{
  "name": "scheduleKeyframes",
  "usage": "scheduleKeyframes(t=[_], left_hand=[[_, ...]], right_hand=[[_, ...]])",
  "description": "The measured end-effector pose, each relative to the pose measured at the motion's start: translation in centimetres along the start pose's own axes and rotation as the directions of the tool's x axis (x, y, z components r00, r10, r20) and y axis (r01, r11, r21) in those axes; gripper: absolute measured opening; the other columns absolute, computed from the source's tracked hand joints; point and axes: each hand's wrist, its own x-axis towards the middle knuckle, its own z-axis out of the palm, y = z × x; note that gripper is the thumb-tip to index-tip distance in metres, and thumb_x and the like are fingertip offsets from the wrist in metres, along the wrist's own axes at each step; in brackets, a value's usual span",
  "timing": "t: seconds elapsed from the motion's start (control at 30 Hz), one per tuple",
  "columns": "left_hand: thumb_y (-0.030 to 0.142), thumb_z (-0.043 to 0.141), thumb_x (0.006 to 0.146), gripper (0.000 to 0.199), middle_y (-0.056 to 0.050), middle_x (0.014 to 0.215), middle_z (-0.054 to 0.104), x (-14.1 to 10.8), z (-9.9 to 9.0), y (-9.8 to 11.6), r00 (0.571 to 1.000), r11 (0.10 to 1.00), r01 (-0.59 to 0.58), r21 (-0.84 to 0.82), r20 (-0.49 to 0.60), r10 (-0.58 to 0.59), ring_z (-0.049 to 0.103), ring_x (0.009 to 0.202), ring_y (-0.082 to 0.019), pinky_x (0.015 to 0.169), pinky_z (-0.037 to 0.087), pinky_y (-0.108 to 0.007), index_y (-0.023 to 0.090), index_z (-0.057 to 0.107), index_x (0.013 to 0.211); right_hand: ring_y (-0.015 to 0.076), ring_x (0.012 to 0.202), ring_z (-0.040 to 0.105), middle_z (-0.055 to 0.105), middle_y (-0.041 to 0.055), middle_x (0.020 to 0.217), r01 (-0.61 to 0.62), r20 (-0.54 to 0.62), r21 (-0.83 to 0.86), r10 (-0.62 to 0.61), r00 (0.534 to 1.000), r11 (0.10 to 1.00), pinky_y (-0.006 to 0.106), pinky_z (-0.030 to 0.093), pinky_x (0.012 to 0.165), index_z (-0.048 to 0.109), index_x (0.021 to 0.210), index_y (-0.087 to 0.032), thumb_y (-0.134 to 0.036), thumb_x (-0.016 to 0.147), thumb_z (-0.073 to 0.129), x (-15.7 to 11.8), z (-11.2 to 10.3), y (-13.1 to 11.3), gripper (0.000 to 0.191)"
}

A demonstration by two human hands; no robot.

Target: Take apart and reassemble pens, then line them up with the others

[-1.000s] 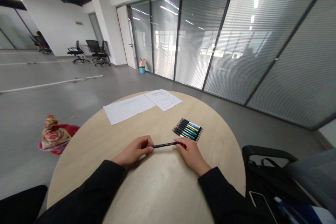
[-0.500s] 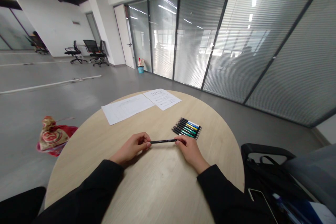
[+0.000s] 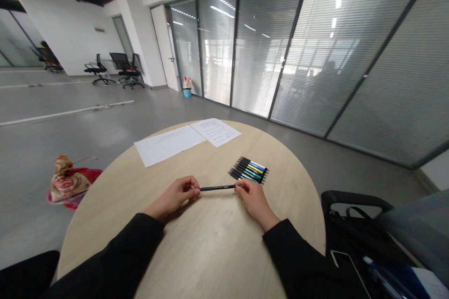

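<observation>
A slim black pen (image 3: 218, 188) lies level between my hands, low over the round wooden table (image 3: 210, 247). My left hand (image 3: 177, 196) pinches its left end between thumb and fingers. At the other end, my right hand (image 3: 254, 201) is closed on the pen's tip. Just behind my right hand, a row of several pens (image 3: 248, 170) with black, white, blue, yellow and green barrels lies side by side on the tabletop.
Two printed sheets, a left one (image 3: 168, 145) and a right one (image 3: 216, 131), lie at the table's far side. A black chair (image 3: 358, 202) with a bag and phone stands at the right. A red and gold bundle (image 3: 68, 182) is left of the table.
</observation>
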Motion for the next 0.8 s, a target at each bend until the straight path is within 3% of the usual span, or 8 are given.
scheduleKeyframes(t=[0.43,0.8], left_hand=[[0.035,0.071,0.079,0.023,0.002,0.064,0.06,-0.14,0.03,-0.45,1.0,0.998,0.01,-0.054,0.007,-0.009,0.05,0.059,-0.011,0.057,0.033,-0.025,0.016,0.058,0.082],[0.034,0.071,0.078,0.022,0.002,0.064,0.06,-0.12,0.03,-0.08,1.0,0.998,0.004,-0.064,0.023,-0.002,0.051,0.059,-0.011,0.057,0.034,-0.024,0.017,0.057,0.079]], right_hand=[[0.0201,0.074,0.063,0.072,0.0054,0.083,0.01,-0.066,0.036,-0.008,0.998,0.999,0.03,0.048,0.067,0.073,0.092,-0.018,-0.031,0.081,0.061,-0.08,0.18,-0.09,0.021],[0.0181,0.068,0.061,0.069,0.0035,0.078,-0.011,-0.037,0.056,0.014,0.999,0.998,0.028,0.046,0.063,0.069,0.091,-0.018,-0.031,0.083,0.059,0.04,0.26,-0.01,0.019]])
